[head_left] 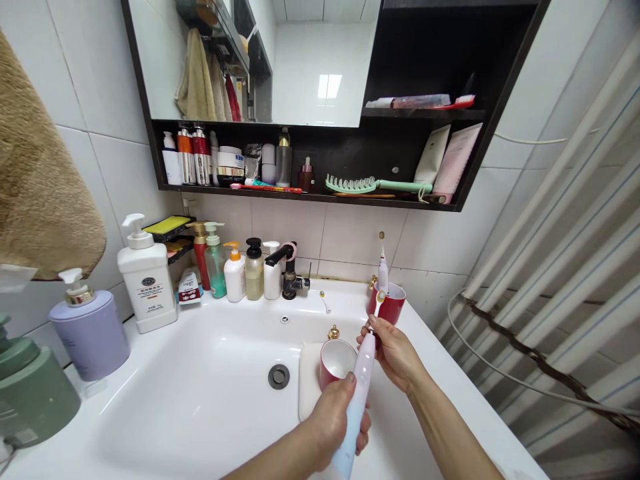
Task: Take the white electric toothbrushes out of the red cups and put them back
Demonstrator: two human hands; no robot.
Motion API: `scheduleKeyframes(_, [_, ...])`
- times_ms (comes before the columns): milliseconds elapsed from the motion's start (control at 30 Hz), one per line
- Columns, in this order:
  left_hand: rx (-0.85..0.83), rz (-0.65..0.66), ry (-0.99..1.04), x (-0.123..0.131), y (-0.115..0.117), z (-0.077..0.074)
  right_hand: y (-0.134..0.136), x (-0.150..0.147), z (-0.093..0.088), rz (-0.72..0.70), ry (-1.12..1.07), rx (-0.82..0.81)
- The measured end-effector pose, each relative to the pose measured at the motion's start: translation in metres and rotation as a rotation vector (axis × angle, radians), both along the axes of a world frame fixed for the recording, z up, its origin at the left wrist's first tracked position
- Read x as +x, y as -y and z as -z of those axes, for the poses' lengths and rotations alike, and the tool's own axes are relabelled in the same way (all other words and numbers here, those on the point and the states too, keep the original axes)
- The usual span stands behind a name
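Note:
My left hand (pixel 336 417) is wrapped around the pink-to-blue handle of an electric toothbrush (pixel 361 380), held tilted over the right side of the sink. My right hand (pixel 395 350) pinches the brush head (pixel 381 298) near its base, just above the handle's top; its fingers partly hide the joint. Behind the handle stands a red cup (pixel 330 380) with a white inside, on a white pad (pixel 309 393) in the basin. A second red cup (pixel 395 307) is on the back right rim, with a pale pink pointed item (pixel 383 273) rising from it.
Around my hands lies the white sink (pixel 200 400), with a black faucet (pixel 289 267) at its back. A small slim brush-like item (pixel 325 302) rests on the rim. Several pump bottles (pixel 235 273) line the left and back. Above hangs a dark shelf (pixel 350 150); pipes (pixel 550 267) run at right.

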State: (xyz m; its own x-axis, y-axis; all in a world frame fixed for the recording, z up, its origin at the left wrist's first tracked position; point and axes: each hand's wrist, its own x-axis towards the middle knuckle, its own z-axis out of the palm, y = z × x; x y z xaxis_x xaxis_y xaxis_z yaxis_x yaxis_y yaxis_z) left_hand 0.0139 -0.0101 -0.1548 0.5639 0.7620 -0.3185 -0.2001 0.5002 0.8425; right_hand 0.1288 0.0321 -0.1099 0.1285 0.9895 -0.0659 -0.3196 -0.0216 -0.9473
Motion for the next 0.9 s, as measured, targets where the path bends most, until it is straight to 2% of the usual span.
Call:
scheduleKeyframes(333, [0.082, -0.021, -0.008, -0.002, -0.002, -0.002, 0.003, -0.010, 0.001, 0.016, 0.047, -0.008])
scheduleKeyframes(533, [0.358, -0.089, -0.225, -0.005, -0.009, 0.004, 0.002, -0.014, 0.003, 0.097, 0.078, -0.004])
scheduleKeyframes(600, [0.358, -0.081, -0.227, -0.005, -0.010, 0.004, 0.001, -0.016, 0.004, 0.121, 0.080, -0.005])
scheduleKeyframes(767, [0.172, 0.016, -0.016, -0.006, -0.005, -0.003, 0.003, -0.020, 0.002, 0.075, -0.004, -0.001])
scheduleKeyframes(833, [0.212, 0.004, -0.036, -0.006, -0.004, -0.003, 0.004, -0.020, 0.001, 0.092, 0.004, -0.001])
scheduleKeyframes(900, [0.322, -0.045, -0.126, -0.006, -0.006, 0.000, 0.003, -0.021, 0.001, 0.131, 0.036, 0.009])
